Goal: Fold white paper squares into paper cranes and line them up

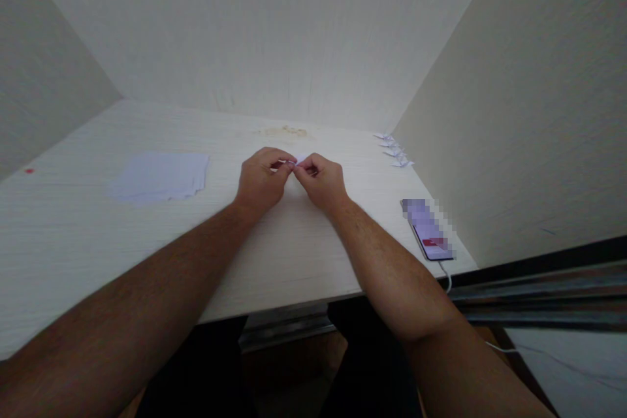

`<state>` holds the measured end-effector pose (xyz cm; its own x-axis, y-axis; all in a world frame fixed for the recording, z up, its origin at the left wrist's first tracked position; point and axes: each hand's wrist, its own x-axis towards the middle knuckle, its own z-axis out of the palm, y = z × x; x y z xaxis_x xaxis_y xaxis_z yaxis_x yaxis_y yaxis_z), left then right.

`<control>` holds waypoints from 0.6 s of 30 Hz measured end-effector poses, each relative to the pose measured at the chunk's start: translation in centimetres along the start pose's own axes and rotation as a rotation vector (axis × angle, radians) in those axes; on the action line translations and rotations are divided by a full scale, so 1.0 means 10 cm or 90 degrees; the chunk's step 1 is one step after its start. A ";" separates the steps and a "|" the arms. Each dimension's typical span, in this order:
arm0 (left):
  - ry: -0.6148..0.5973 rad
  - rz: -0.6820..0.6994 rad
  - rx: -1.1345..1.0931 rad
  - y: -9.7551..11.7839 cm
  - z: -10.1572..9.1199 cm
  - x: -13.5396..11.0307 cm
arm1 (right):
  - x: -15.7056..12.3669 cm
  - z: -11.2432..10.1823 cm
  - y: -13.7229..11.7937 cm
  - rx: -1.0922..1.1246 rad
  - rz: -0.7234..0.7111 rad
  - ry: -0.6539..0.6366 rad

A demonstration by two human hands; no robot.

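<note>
Both hands meet over the middle of the white table (274, 261), fingertips almost touching. A small piece of folded white paper (300, 160) is pinched between them, mostly covered by the fingers. My left hand (264, 176) is closed, its thumb and forefinger on the paper's left side. From the other side my right hand (323, 179) grips the same paper between thumb and fingers. The exact shape of the paper cannot be made out.
To the left lies a stack of white paper sheets (159, 175). Several small folded paper cranes (394, 151) stand in a row by the right wall. Nearer, a phone (427, 230) with a white cable (447, 277) rests at the right edge. A brownish stain (289, 132) marks the table's back.
</note>
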<state>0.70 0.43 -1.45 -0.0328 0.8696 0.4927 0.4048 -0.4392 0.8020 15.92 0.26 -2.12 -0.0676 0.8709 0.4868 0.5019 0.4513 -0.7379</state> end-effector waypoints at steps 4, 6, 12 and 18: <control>-0.002 -0.059 -0.082 -0.01 0.02 0.00 | 0.00 0.00 0.00 0.009 0.003 0.008; 0.012 -0.091 -0.144 0.00 0.04 0.00 | 0.00 0.00 -0.01 0.023 0.008 0.011; 0.045 -0.155 -0.247 0.02 0.07 0.02 | -0.01 -0.01 -0.03 0.039 0.024 0.009; 0.031 -0.144 -0.242 0.01 0.06 0.01 | -0.01 0.00 -0.06 0.093 0.061 0.022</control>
<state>1.30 0.60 -1.52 -0.1279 0.9459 0.2982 0.0183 -0.2984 0.9543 15.63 -0.12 -1.77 0.0059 0.9050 0.4253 0.3743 0.3924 -0.8402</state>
